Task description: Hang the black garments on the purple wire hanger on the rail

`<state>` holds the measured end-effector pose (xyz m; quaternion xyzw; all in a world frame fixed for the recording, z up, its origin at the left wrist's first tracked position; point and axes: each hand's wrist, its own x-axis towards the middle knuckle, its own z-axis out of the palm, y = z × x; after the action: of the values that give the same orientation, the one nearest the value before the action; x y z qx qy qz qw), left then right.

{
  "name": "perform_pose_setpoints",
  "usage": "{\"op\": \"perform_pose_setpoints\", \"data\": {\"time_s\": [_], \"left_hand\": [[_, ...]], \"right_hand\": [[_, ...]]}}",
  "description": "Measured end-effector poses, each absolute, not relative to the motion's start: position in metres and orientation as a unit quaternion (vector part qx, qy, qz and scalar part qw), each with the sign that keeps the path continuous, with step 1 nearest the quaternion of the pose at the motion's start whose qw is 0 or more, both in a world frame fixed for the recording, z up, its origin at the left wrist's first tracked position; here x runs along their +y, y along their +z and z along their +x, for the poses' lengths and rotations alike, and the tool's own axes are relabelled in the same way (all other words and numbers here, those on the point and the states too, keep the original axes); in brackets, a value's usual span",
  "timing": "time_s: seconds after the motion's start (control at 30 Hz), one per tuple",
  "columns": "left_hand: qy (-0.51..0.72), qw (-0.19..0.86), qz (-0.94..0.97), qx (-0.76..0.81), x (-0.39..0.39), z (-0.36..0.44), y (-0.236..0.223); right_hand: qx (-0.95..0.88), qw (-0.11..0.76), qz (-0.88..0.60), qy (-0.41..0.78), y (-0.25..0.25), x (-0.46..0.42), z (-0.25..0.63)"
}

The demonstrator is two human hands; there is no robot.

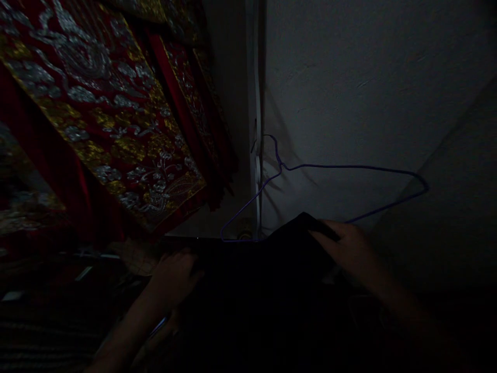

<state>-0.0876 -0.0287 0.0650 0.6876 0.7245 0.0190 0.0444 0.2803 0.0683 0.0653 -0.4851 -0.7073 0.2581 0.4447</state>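
Note:
A purple wire clothes hanger (349, 167) hangs by its hook from a pale upright strip at the wall. Black cloth (267, 285) lies across the hanger's bottom bar and drops below it; its kind is too dark to make out. My right hand (347, 246) pinches the cloth's upper right edge, close beside the bar. At the cloth's left side, my left hand (176, 274) has its fingers curled over the fabric. Deep shadow hides most of both hands' fingertips and the lower cloth.
Red fabric (132, 129) with silver and gold embroidery hangs at the upper left. A grey wall (373, 93) stands behind the hanger. Dim, cluttered items (83, 273) lie at the lower left, too dark to name.

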Motion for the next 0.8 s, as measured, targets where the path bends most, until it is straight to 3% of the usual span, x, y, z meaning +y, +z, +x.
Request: {"op": "perform_pose_setpoints", "data": {"time_s": [0.13,0.27,0.37,0.57,0.7,0.8], "left_hand": [[0.183,0.002,0.689,0.701,-0.019,-0.083,0.095],[0.399,0.005,0.711,0.580,0.005,-0.059,0.121],[0.486,0.027,0.701,0.521,0.033,-0.036,0.128],[0.439,0.075,0.737,0.508,0.057,-0.012,0.127],[0.423,0.075,0.758,0.492,0.053,-0.027,0.127],[0.405,0.086,0.772,0.482,0.051,-0.042,0.128]], "right_hand": [[-0.703,0.457,-0.482,0.255,0.063,0.066,0.271],[-0.684,0.482,-0.470,0.282,0.058,0.058,0.248],[-0.668,0.495,-0.448,0.328,0.050,0.051,0.229],[-0.707,0.465,-0.400,0.353,0.052,0.043,0.239],[-0.570,0.645,-0.506,0.055,0.079,0.055,0.300],[-0.524,0.630,-0.572,0.027,0.101,0.085,0.345]]}}
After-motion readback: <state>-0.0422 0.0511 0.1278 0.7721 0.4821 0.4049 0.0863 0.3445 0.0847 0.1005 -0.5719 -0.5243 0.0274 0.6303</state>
